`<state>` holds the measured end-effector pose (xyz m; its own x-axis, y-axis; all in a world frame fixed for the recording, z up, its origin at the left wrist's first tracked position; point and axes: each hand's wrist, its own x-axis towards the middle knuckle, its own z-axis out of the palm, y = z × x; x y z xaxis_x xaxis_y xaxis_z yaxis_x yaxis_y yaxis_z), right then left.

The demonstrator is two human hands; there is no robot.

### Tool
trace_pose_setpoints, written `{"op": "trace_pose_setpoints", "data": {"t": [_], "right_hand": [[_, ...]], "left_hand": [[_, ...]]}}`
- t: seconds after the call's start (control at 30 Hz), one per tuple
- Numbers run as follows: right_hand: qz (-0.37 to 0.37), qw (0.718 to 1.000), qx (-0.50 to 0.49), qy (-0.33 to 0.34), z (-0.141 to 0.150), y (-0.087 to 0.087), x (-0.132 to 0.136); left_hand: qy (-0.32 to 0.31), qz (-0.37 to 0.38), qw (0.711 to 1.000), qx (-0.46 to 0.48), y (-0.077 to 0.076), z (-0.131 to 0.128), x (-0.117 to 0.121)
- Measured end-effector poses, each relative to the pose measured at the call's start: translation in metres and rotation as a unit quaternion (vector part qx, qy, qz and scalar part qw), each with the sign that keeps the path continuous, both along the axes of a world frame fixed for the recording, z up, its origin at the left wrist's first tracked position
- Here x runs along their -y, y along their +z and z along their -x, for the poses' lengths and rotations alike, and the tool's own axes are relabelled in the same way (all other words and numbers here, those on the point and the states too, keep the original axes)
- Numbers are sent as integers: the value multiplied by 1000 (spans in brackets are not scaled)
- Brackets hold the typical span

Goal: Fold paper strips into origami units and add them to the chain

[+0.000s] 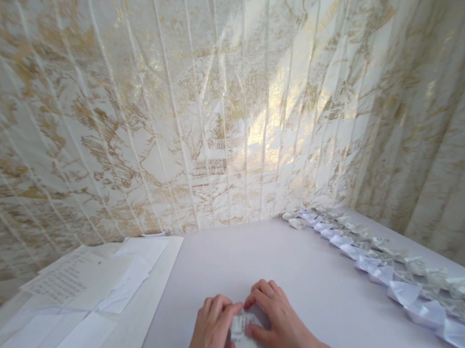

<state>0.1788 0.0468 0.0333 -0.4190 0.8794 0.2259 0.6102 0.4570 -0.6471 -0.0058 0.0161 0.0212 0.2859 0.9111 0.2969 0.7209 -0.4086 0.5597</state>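
A small piece of printed paper (239, 325) lies on the white tabletop at the near edge of the view, between my two hands. My left hand (212, 334) grips its left side, with the index finger at the top edge and the thumb lower down. On the other side, my right hand (278, 323) has its fingertips at the paper's top corner and its thumb pressed on the printed face. The two index fingertips almost meet at the top. The paper's lower part fades into the pale table, so its full shape is hard to make out.
Loose paper sheets (79, 339), some printed (65, 279), overlap on the left. Along the right edge run rows of folded paper pieces, white ones (380, 274) beside grey printed ones (417, 265). A gold-patterned curtain (191, 117) hangs behind the table (234, 258).
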Motion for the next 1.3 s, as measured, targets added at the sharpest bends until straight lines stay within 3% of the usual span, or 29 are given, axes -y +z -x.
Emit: {"op": "trace_pose_setpoints", "data": {"t": [0.17, 0.3, 0.37, 0.43, 0.53, 0.6, 0.7, 0.87, 1.0, 1.13, 1.3], "right_hand": [[48, 994, -84, 49, 1, 1, -2], [128, 962, -225, 80, 7, 1, 2], [118, 955, -261, 72, 7, 2, 5], [40, 970, -229, 67, 5, 3, 6], [-162, 981, -67, 84, 1, 3, 1], [-272, 956, 62, 89, 0, -1, -3], [-328, 925, 173, 82, 2, -6, -6], [-233, 947, 188, 119, 0, 0, 0], [-117, 977, 106, 142, -8, 9, 1], [-11, 996, 22, 86, -11, 8, -4], [41, 999, 6, 4, -6, 9, -3]], "left_hand": [[-15, 102, 984, 143, 23, 0, 3], [-27, 92, 963, 254, 33, -2, 5], [-28, 89, 959, 269, 33, -2, 4], [-14, 85, 962, 258, 28, -1, 3], [27, 85, 973, 211, 17, 1, -2], [45, 82, 980, 175, 10, 2, -3], [46, 63, 993, 90, 6, -1, -2], [42, 30, 996, -66, 18, -4, 5], [40, 15, 995, -91, 24, 0, 7], [59, 28, 995, -76, 23, 7, 6], [69, 40, 994, -75, 22, 9, 3]]}}
